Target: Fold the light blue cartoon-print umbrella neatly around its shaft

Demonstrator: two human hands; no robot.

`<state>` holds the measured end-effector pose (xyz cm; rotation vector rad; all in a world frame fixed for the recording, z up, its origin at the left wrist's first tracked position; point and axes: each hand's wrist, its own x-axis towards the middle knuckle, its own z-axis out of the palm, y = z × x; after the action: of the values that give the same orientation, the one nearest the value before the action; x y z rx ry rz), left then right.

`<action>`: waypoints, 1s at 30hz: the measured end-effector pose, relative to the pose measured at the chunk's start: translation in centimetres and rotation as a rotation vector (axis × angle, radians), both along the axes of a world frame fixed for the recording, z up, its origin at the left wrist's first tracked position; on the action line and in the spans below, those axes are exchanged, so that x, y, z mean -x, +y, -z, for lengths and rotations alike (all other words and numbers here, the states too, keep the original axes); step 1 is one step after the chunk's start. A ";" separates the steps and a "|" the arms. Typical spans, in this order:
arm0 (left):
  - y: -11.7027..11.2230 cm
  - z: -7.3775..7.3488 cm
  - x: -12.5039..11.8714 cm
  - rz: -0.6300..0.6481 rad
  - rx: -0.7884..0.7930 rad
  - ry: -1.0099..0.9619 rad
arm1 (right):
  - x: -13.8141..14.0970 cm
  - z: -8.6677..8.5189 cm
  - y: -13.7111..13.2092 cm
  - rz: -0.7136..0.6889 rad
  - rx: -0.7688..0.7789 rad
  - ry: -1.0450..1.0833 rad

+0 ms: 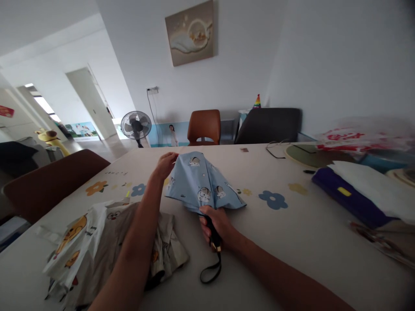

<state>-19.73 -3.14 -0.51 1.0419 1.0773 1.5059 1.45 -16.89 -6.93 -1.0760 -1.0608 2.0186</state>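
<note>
One umbrella (201,178), blurry red lettering (345,137)

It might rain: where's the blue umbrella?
In the head view, the blue umbrella is central, over the table, left hand at its far edge, right hand around its handle.

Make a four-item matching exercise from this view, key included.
1. light-blue animal-print fabric umbrella
2. orange-brown curved-back chair
3. flat purple item with yellow patch
4. crumpled beige-and-white printed fabric

A. on the white table's right side
B. black handle in the right grip
C. beyond the table's far edge
D. on the table, left of the umbrella

Pairs: 1-B; 2-C; 3-A; 4-D
</note>
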 end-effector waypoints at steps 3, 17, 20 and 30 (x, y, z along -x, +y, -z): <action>-0.2 -1.3 -0.7 -0.136 -0.014 0.032 | 0.4 0.1 0.0 0.125 -0.044 -0.055; -3.6 1.3 -13.0 0.198 0.308 0.085 | 0.7 0.1 0.7 0.276 -0.084 -0.154; -3.0 1.8 -12.6 0.082 0.329 0.031 | 0.5 0.3 0.8 0.200 -0.073 -0.104; -2.8 1.5 -11.9 0.048 0.156 0.052 | -0.2 -0.1 1.6 0.080 0.036 0.124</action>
<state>-7.86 -5.98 -1.99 0.9955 1.1783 1.3404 1.63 -15.27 -6.81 -0.9818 -0.9078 2.0190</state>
